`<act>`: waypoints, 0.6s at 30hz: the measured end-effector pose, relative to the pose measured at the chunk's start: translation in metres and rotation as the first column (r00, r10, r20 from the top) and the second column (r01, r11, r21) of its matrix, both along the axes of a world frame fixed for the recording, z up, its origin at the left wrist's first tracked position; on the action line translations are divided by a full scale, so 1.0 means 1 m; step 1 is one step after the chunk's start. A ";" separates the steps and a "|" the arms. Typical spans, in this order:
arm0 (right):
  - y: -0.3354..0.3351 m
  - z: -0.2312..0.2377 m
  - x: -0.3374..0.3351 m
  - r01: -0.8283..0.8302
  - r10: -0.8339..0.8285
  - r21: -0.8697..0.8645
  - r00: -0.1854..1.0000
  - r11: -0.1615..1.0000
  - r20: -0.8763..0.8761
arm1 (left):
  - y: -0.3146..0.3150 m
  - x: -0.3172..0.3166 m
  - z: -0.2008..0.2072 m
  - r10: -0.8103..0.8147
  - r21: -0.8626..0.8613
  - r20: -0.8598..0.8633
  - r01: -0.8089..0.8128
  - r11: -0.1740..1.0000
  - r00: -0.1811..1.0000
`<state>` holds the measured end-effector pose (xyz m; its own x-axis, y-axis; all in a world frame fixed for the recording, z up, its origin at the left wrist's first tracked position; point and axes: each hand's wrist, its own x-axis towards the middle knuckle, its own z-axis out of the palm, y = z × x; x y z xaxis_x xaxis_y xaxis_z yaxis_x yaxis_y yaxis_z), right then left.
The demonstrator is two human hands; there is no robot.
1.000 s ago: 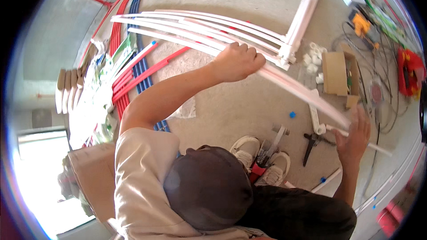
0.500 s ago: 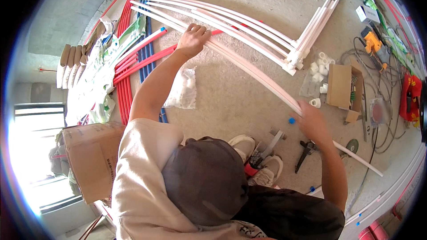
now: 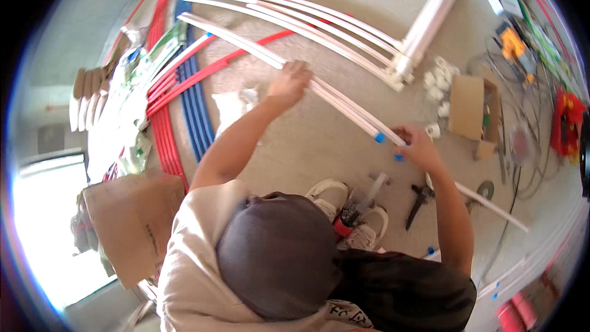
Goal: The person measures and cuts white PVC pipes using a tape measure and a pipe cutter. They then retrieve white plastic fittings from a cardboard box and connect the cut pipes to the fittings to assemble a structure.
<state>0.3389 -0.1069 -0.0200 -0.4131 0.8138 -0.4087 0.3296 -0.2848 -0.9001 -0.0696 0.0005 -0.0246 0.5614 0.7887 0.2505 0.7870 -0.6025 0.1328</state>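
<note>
Two long white plastic pipes lie side by side in my hands, slanting from far left to near right. My left hand is wrapped round both near their middle. At their right end my right hand has its fingers closed round the end of one pipe. The other pipe's end, just left of that hand, carries a blue cap. A blue piece shows just below my right hand; whether it touches the pipe I cannot tell. Beyond the held pipes, several more white pipes rest on the floor.
Shorter white pipes with fittings lie far right. Nearby are white fittings, an open cardboard box and a yellow power tool among cables. Red pipes and blue pipes run along the left. A black tool lies near my shoes.
My left hand has come right and nearer with the pipes. My right hand has shifted slightly away from me to the pipe end, and a blue cap now shows. The whole view has tilted a little.
</note>
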 end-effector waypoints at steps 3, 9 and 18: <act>-0.009 0.011 0.008 0.304 -0.335 -0.208 0.933 0.929 -0.131 | -0.010 -0.027 -0.013 0.118 -0.057 -0.062 -0.122 0.991 0.991; -0.011 0.033 0.022 0.405 -0.605 -0.456 0.611 0.793 -0.510 | -0.013 -0.006 -0.010 0.071 -0.089 -0.208 -0.091 0.992 0.976; -0.019 0.119 -0.005 0.241 -0.379 -0.379 0.858 0.893 -0.347 | -0.067 0.148 0.100 -0.204 -0.038 0.236 0.218 0.975 0.950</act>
<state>0.3336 -0.1259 0.0991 -0.3438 0.7849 -0.5156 -0.1947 -0.5967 -0.7785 0.0782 -0.0668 0.0753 0.6498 0.6767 0.3463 0.5866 -0.7361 0.3378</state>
